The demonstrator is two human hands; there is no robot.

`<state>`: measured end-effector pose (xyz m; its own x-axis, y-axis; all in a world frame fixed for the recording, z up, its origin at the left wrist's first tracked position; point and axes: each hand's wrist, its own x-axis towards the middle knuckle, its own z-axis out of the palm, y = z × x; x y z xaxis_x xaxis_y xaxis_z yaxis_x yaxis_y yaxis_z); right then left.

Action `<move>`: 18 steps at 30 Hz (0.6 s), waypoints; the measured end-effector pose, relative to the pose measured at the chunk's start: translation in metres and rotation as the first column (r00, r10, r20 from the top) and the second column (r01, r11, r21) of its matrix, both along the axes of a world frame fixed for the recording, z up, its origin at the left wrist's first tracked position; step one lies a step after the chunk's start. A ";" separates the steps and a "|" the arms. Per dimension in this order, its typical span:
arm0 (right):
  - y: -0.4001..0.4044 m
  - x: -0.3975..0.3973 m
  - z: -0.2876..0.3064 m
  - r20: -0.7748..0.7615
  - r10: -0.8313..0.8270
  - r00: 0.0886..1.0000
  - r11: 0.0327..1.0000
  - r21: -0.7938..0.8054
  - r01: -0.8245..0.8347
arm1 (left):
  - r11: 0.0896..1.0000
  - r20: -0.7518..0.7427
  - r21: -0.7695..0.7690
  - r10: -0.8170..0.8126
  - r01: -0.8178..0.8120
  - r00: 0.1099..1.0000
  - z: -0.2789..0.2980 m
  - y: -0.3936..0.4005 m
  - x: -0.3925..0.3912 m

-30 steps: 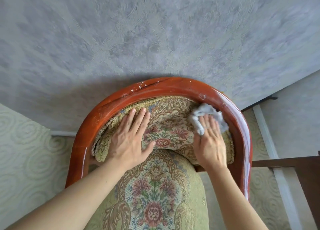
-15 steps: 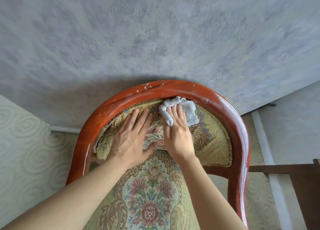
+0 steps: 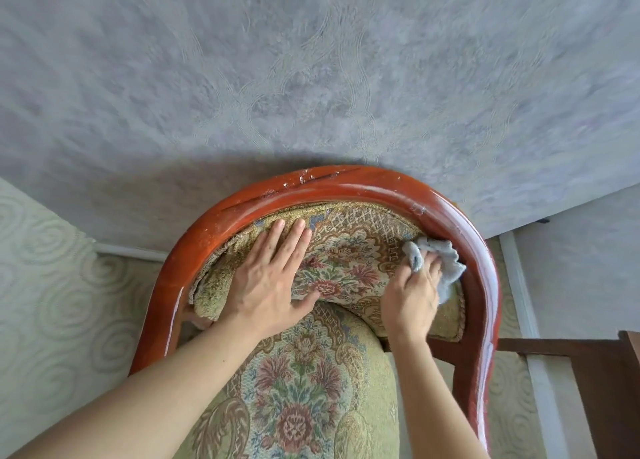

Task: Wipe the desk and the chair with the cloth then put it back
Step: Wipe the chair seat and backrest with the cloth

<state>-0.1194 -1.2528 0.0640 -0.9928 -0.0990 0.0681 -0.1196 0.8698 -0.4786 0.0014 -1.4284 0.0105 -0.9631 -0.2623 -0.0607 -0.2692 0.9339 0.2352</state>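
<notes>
- One chair is in view, with a glossy red-brown curved wooden frame, a floral tapestry backrest and a seat cushion in matching fabric; its top rail shows scratches and pale flecks.
- One cloth, pale grey-blue and crumpled, lies against the right part of the backrest, touching the inner edge of the wooden rail.
- Two bare hands are in view, each with a bare forearm reaching up from the bottom of the picture.
- Behind the chair is a grey patterned wall; the floor at the left has a pale swirl pattern, and a white skirting strip runs where wall meets floor.
- At the lower right stands a piece of dark wooden furniture, cut off by the edge, perhaps a table frame.
- The left hand lies flat on the left part of the backrest, fingers straight and together, thumb spread toward the seat; its grip is released.
- The right hand has its fingers curled into the cloth, grasping it and pressing it to the upholstery; the cloth hides its fingertips.
</notes>
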 end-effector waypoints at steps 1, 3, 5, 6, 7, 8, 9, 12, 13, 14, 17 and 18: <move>-0.014 0.002 -0.001 0.005 0.029 1.000 1.000 -0.012 -0.029 | 1.000 0.003 -0.003 -0.003 0.003 1.000 0.000 0.001 0.000; -0.041 0.009 -0.003 -0.016 0.202 0.979 0.979 -0.022 -0.202 | 1.000 0.002 -0.018 -0.005 0.005 1.000 0.000 0.001 0.000; -0.061 0.014 -0.002 -0.003 0.368 0.930 0.929 -0.032 -0.367 | 1.000 -0.008 -0.028 -0.001 0.001 1.000 0.004 0.000 0.001; -0.066 0.013 0.001 0.017 0.414 0.910 0.910 -0.032 -0.413 | 1.000 -0.004 -0.025 -0.002 0.002 1.000 0.005 0.000 0.001; -0.066 0.012 0.004 0.029 0.448 0.893 0.894 -0.023 -0.448 | 1.000 0.009 -0.019 -0.003 0.003 1.000 0.007 0.000 0.000; -0.062 0.010 0.007 0.029 0.495 0.868 0.869 -0.002 -0.495 | 1.000 0.023 -0.010 -0.002 0.002 1.000 0.010 0.001 0.000; -0.056 0.009 0.010 0.024 0.565 0.825 0.825 0.028 -0.565 | 1.000 0.028 -0.001 0.000 0.000 1.000 0.012 0.002 0.001; -0.039 0.016 0.015 0.050 0.733 0.679 0.677 0.048 -0.734 | 0.999 0.045 0.040 0.001 -0.003 0.999 0.020 0.006 0.011; -0.037 0.022 0.016 0.080 0.733 0.676 0.676 0.025 -0.736 | 0.998 0.054 0.060 0.004 -0.007 0.999 0.023 0.008 0.021; -0.035 0.031 0.017 0.111 0.711 0.695 0.700 -0.006 -0.715 | 0.996 0.051 0.084 0.018 -0.022 0.999 0.024 0.011 0.034; -0.032 0.066 0.019 0.267 0.521 0.811 0.854 -0.169 -0.492 | 0.979 0.052 0.181 0.086 -0.094 0.995 0.025 0.019 0.087; -0.030 0.080 0.019 0.310 0.446 0.839 0.889 -0.261 -0.376 | 0.973 0.053 0.196 0.112 -0.120 0.992 0.025 0.022 0.110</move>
<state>-0.0391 -1.2826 0.0833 -0.8228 -0.5242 -0.2197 -0.2401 0.6710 -0.7015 0.1109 -1.4067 0.0353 -0.9222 -0.3511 -0.1620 -0.3866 0.8314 0.3990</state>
